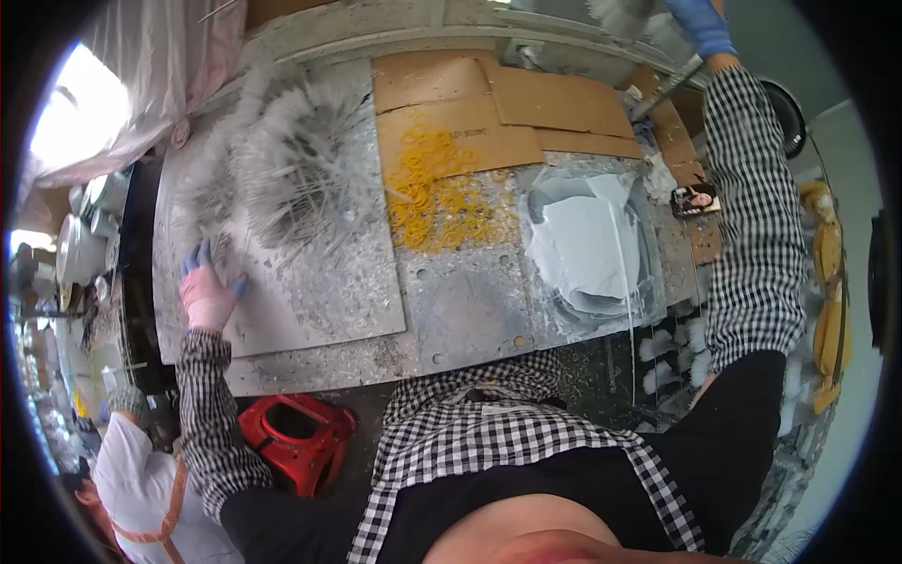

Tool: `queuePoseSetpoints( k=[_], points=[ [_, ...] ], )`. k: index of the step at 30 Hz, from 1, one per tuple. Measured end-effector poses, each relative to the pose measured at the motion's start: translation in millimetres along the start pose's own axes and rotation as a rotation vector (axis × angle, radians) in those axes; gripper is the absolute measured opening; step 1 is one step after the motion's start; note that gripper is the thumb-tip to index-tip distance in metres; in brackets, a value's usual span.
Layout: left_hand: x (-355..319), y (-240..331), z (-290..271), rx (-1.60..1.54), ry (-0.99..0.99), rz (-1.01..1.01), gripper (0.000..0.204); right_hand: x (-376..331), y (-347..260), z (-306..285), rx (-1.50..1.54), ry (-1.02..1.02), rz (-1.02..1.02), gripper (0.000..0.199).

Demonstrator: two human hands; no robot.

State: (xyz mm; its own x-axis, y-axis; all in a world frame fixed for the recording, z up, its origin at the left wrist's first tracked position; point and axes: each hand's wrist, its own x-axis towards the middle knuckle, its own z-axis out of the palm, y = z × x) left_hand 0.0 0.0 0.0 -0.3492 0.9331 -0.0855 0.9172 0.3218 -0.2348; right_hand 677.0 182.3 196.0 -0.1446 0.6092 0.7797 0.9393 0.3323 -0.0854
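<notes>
Left hand (207,287), in a pink and blue glove, lies flat with fingers spread on the metal sheet (310,301), just beside the pile of white bristly pieces (291,169). Yellow rubber bands (442,193) lie scattered mid-table, below cardboard pieces (526,99). White paste (583,244) sits further right. Right hand (703,26), blue-gloved, reaches up far right; its grip cannot be told.

Dull, scratched grey metal sheet surface (319,301); matt brown corrugated cardboard pieces (554,99); yellow rubber bands (437,193); glossy red plastic stool (299,437); checked cloth sleeves.
</notes>
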Motion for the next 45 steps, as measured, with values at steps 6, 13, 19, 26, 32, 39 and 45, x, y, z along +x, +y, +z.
queuePoseSetpoints(
  k=[6, 13, 19, 26, 32, 39, 45],
  points=[
    [28.8, 6.4, 38.8, -0.029, 0.038, 0.093, 0.087, -44.0, -124.6, 7.0, 0.336, -0.227, -0.507, 0.041],
    [55.3, 25.2, 49.7, 0.173, 0.234, 0.261, 0.102, -119.1, -284.5, 57.9, 0.648, -0.486, -0.903, 0.028],
    [88.7, 41.0, 40.1, 0.199, 0.029, 0.35, 0.114, -141.5, -385.3, 159.0, 0.732, -0.519, -0.946, 0.022],
    [137.1, 28.3, 47.8, 0.166, 0.179, 0.593, 0.108, -151.0, -452.3, 290.7, 0.243, -0.501, -1.117, 0.011],
    [138.9, -4.2, 79.3, 0.104, 0.214, 0.686, 0.092, -142.4, -452.5, 298.7, 0.209, -0.612, -1.033, 0.015],
    [26.3, 20.4, 43.5, 0.25, -0.027, 0.586, 0.071, -153.0, -491.6, 264.2, 0.426, -0.468, -0.995, 0.017],
    [-17.9, 21.9, 44.5, 0.132, -0.035, 0.633, 0.064, -209.6, -505.6, 278.5, 0.906, -1.08, -0.138, 0.031]
  ],
)
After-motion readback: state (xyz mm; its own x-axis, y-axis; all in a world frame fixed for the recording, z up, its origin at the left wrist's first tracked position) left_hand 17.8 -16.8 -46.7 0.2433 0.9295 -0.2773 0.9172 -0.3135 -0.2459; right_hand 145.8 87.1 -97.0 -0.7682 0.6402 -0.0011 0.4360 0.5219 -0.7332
